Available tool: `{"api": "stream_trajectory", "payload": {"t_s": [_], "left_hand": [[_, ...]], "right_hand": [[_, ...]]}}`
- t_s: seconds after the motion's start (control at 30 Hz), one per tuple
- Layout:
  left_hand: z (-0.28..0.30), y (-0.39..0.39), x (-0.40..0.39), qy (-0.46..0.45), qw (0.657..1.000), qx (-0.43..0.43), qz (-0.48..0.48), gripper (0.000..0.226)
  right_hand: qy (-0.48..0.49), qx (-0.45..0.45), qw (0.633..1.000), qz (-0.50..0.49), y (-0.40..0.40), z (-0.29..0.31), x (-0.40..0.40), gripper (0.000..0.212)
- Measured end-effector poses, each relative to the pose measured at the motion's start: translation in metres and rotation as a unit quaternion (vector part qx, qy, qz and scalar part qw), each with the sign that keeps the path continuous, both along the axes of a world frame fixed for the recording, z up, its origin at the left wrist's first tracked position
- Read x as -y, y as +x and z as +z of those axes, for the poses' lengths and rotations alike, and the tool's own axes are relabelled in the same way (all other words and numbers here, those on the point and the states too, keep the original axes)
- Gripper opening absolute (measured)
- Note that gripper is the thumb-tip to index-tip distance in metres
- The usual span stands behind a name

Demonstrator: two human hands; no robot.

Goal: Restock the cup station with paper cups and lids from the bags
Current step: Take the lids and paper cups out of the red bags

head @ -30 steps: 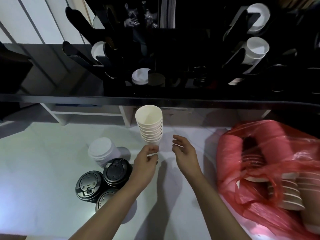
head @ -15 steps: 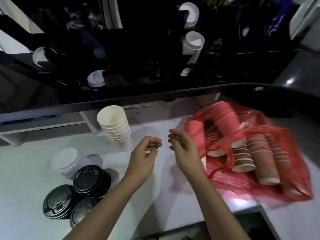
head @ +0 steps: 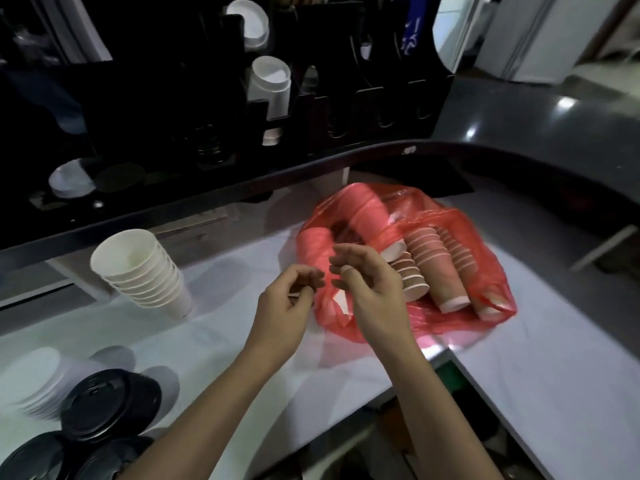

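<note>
A stack of white paper cups (head: 145, 271) stands tilted on the white counter (head: 519, 375), left of both hands. A red plastic bag (head: 460, 258) holding several stacks of ribbed paper cups (head: 446, 271) lies to the right. My left hand (head: 287, 306) hovers in front of the bag with fingers loosely curled, holding nothing. My right hand (head: 370, 289) hangs over the bag's near left edge, fingers relaxed and bent, empty. Black lids (head: 110, 403) and white lids (head: 31, 379) are stacked at the lower left. The black cup station (head: 311, 98) behind holds white cups (head: 270, 81).
A dark raised ledge (head: 346, 161) runs between the counter and the cup station, curving to the right. The counter's front edge has a step-shaped cut at the lower middle, with dim storage below (head: 433, 427). More white lids (head: 71, 178) lie in the station's lower left.
My left hand let go of the white cup stack, which stays standing. The view swung right and both hands moved over to the red bag.
</note>
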State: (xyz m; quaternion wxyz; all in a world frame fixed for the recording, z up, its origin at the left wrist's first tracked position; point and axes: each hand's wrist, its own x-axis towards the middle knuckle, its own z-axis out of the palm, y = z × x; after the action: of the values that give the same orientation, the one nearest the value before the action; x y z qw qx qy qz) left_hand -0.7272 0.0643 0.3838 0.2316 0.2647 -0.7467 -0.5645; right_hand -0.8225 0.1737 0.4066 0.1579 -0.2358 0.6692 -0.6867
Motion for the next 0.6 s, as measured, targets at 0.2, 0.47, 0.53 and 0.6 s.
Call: {"api": "stream_trajectory", "payload": {"t_s": [0.2, 0.47, 0.53, 0.6], "left_hand": [[0.013, -0.021, -0.029, -0.027, 0.998, -0.019, -0.054, 0.033], [0.032, -0.052, -0.065, -0.07, 0.99, -0.037, -0.119, 0.025], [0.031, -0.061, -0.07, -0.071, 0.987, -0.028, -0.143, 0.023], [0.028, -0.07, -0.074, -0.081, 0.984, -0.011, -0.16, 0.023]], "right_hand": [[-0.024, 0.004, 0.997, -0.078, -0.017, 0.005, -0.041, 0.03], [0.037, -0.003, 0.99, -0.135, -0.064, -0.016, -0.076, 0.028], [0.054, 0.002, 0.989, -0.138, -0.075, -0.018, -0.08, 0.025], [0.071, 0.004, 0.988, -0.138, -0.086, -0.022, -0.082, 0.025]]}}
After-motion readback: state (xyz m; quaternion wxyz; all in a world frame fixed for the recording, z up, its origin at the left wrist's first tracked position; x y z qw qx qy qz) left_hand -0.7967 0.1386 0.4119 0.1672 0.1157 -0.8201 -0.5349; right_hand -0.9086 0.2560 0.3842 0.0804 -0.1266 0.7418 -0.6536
